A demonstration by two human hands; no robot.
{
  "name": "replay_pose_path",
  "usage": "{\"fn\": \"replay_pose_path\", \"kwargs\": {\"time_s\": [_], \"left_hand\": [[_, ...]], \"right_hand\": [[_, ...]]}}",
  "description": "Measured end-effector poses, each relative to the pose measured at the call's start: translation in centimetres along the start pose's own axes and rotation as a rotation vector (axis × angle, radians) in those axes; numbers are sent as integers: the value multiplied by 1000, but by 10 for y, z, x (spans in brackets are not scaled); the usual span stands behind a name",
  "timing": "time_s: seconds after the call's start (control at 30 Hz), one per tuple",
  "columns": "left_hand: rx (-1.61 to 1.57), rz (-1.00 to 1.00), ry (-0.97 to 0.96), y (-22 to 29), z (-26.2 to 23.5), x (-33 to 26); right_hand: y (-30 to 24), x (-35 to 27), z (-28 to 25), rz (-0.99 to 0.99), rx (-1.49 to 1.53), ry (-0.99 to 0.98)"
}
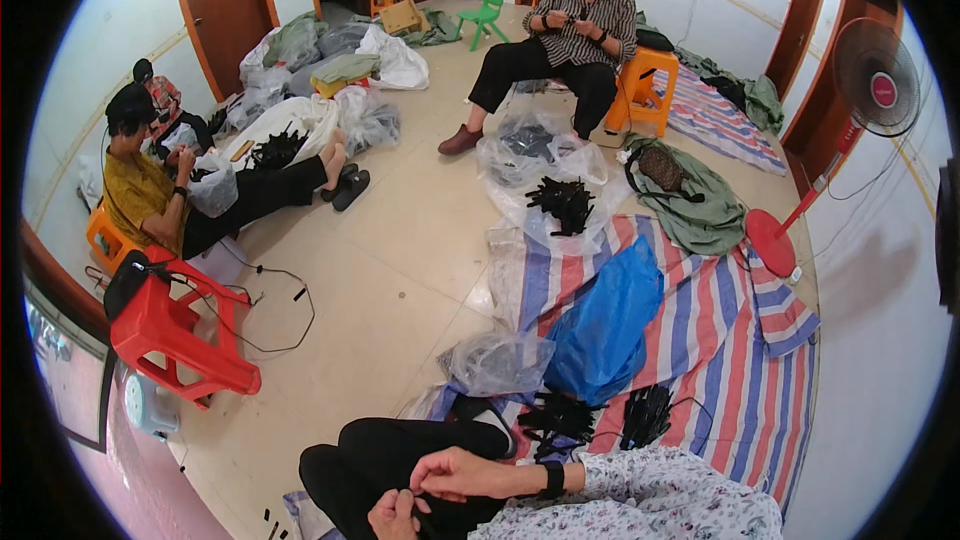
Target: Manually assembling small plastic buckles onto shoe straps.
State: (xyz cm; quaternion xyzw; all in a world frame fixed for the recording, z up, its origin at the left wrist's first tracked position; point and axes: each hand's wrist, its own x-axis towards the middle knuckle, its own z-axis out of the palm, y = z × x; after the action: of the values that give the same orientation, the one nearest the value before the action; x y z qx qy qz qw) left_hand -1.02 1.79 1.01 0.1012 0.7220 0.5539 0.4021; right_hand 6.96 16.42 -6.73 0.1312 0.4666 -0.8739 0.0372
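Observation:
Above my black-trousered lap, my right hand (455, 474) reaches in from the right, thumb and fingertips pinched together. Just below it, my left hand (396, 516) is closed too, its fingertips almost meeting those of the right. Whatever lies between the fingers is too small or too hidden to name. Beyond my knees, one pile of thin black strips (556, 420) and a second bundle of black strips (647, 414) lie on a striped tarp (735, 380). A clear plastic bag (497, 362) and a blue plastic bag (610, 315) stand behind them.
One person (570, 30) sits ahead, handling something small; another person (150, 180) works seated at left. A red stool (185, 325) with a black pouch stands left, its cable on the floor. A red fan (775, 240) stands right. Bags and sacks (330, 60) are heaped at the back.

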Motion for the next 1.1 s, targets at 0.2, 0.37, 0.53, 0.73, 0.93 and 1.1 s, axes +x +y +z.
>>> {"fn": "replay_pose_path", "kwargs": {"time_s": [0.2, 0.37, 0.53, 0.73, 0.93, 1.1], "left_hand": [[-125, 23, 137, -1, -14, -3], [-152, 18, 98, -13, -17, 8], [-185, 27, 86, -14, -15, 14], [-102, 29, 79, -2, -13, 17], [-134, 50, 82, -10, -14, 23], [-107, 109, 94, -14, -15, 21]], "right_hand": [[16, 8, 16, -328, -472, 61], [11, 11, 15, -294, -539, 41], [19, 16, 10, -275, -513, 48], [11, 17, 10, -188, -387, 34], [3, 15, 10, -52, -308, 9], [5, 16, 9, -19, -305, -11]]}}
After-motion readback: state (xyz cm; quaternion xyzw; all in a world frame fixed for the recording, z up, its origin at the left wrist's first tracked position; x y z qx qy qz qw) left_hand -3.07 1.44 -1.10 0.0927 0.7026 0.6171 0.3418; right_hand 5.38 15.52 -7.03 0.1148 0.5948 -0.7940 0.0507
